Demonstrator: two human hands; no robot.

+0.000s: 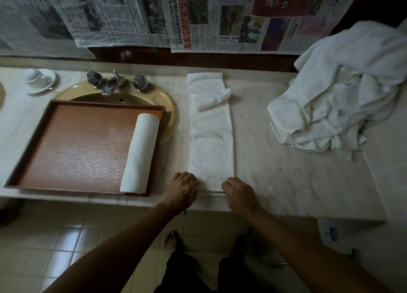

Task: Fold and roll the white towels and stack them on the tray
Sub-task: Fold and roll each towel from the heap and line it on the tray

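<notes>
White folded towel (211,138) lies as a long strip at frame centre on the marble counter (275,156), far end doubled back; left hand (181,190) and right hand (239,194) curl their fingers onto its near end at the counter edge, apparently pinching it. Left of it, wooden tray (72,147) sits over the sink (169,107), one rolled towel (141,154) along its right side. Towel pile (339,99) lies at upper right.
</notes>
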